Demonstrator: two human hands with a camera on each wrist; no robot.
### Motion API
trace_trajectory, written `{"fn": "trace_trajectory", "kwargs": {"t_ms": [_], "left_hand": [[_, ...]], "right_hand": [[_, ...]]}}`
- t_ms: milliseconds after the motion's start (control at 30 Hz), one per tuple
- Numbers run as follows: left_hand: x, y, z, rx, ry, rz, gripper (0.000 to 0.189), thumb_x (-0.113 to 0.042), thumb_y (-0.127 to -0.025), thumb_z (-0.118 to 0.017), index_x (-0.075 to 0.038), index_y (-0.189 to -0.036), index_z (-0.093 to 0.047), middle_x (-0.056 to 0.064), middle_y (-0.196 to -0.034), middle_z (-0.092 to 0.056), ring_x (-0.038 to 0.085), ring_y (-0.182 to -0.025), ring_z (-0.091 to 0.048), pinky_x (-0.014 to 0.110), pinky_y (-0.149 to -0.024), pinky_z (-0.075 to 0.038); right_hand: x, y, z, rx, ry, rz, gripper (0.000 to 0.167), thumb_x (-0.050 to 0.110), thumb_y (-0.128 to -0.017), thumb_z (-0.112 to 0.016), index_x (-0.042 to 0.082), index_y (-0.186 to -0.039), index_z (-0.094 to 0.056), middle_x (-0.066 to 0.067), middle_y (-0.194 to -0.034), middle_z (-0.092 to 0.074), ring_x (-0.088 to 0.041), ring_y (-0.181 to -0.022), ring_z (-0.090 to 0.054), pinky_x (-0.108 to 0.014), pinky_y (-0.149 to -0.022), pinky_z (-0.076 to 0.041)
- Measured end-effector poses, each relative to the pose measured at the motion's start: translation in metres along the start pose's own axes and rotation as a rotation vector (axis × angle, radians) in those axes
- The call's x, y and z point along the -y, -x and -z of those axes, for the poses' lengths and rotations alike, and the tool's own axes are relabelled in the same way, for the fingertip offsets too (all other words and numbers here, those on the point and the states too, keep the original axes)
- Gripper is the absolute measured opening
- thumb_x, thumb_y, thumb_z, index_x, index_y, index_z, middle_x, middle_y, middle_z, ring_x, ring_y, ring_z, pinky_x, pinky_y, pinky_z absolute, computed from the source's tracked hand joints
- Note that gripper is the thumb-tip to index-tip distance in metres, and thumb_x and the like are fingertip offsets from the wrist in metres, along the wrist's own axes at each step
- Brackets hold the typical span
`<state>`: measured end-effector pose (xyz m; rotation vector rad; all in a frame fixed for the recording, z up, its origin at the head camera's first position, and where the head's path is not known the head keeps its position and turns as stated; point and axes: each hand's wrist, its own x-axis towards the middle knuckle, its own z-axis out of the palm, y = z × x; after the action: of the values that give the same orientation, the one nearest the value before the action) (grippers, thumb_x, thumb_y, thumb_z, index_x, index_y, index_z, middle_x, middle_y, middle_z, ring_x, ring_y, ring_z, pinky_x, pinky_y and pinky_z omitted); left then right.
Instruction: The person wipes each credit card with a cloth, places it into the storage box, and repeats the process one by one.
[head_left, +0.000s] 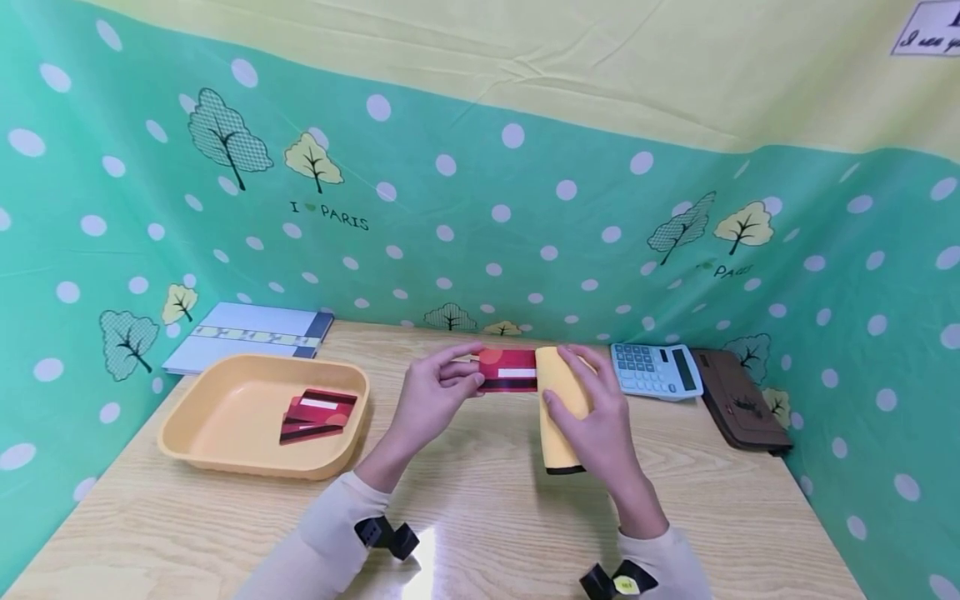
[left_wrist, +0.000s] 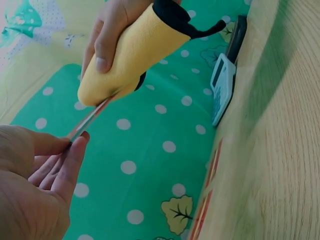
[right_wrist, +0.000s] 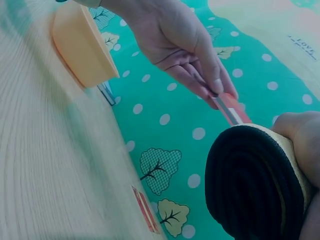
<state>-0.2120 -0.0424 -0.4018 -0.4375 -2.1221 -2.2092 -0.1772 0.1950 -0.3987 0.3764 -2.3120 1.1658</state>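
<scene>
My left hand (head_left: 438, 392) pinches a red bank-style card (head_left: 508, 369) by its left end, between thumb and fingers. The card has a white strip and a dark stripe. Its other end meets a rolled yellow cloth (head_left: 558, 417) with black edging, which my right hand (head_left: 603, 417) grips from the right side. In the left wrist view the card (left_wrist: 90, 121) stands edge-on against the cloth (left_wrist: 135, 55). The right wrist view shows the black inner layers of the roll (right_wrist: 250, 185). Another red card (right_wrist: 145, 210) lies on the table beyond.
On the left a beige tray (head_left: 240, 467) holds several red cards (head_left: 318, 414). Behind it lies a pale blue folder (head_left: 251, 333). A light blue calculator (head_left: 652, 371) and a brown wallet-like case (head_left: 738, 400) lie at the back right. Polka-dot fabric (head_left: 480, 167) hangs around the table.
</scene>
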Motion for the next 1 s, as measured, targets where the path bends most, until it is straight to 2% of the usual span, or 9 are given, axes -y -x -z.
{"fn": "trace_trajectory", "kwargs": {"t_ms": [200,300,500,667,1000], "left_hand": [[-0.001,0.002,-0.005,0.028,0.061,0.033,0.043,0.006,-0.093,-0.069,-0.002,-0.135,-0.066,0.028,-0.113,-0.075,0.023,-0.091,-0.079,0.034,-0.081,-0.068],[-0.001,0.004,-0.008,0.048,0.075,0.025,0.042,0.006,-0.093,-0.069,-0.002,-0.134,-0.066,0.029,-0.114,-0.074,0.03,-0.094,-0.079,0.035,-0.081,-0.068],[-0.001,0.006,-0.011,0.061,0.092,0.03,0.043,0.005,-0.093,-0.07,-0.002,-0.134,-0.066,0.028,-0.115,-0.074,0.028,-0.095,-0.079,0.035,-0.081,-0.068],[-0.001,0.007,-0.014,0.063,0.125,0.036,0.042,0.005,-0.093,-0.07,-0.003,-0.134,-0.066,0.028,-0.115,-0.074,0.038,-0.102,-0.076,0.036,-0.083,-0.068],[0.0,0.009,-0.018,0.085,0.185,0.018,0.04,0.005,-0.093,-0.07,0.0,-0.133,-0.065,0.03,-0.115,-0.073,0.017,-0.094,-0.078,0.037,-0.085,-0.067]], "right_hand": [[0.001,0.002,-0.004,-0.008,-0.006,0.024,0.066,0.002,-0.083,-0.083,0.015,-0.144,-0.062,-0.009,-0.148,-0.054,-0.028,-0.136,-0.052,-0.002,-0.106,-0.035],[0.001,0.003,-0.007,-0.005,-0.011,0.039,0.066,0.003,-0.083,-0.083,0.017,-0.144,-0.062,-0.008,-0.147,-0.055,-0.027,-0.133,-0.053,-0.004,-0.102,-0.039],[0.004,0.005,-0.013,0.003,-0.027,0.065,0.067,0.003,-0.083,-0.084,0.019,-0.144,-0.062,-0.01,-0.146,-0.056,-0.024,-0.128,-0.056,-0.006,-0.089,-0.045],[0.009,0.007,-0.015,0.011,-0.031,0.071,0.066,0.004,-0.083,-0.084,0.019,-0.144,-0.062,-0.009,-0.146,-0.056,-0.024,-0.126,-0.057,-0.01,-0.086,-0.049],[0.019,0.012,-0.021,0.015,-0.052,0.134,0.067,0.002,-0.083,-0.083,0.019,-0.144,-0.062,-0.007,-0.147,-0.055,-0.023,-0.122,-0.059,-0.018,-0.08,-0.057]]}}
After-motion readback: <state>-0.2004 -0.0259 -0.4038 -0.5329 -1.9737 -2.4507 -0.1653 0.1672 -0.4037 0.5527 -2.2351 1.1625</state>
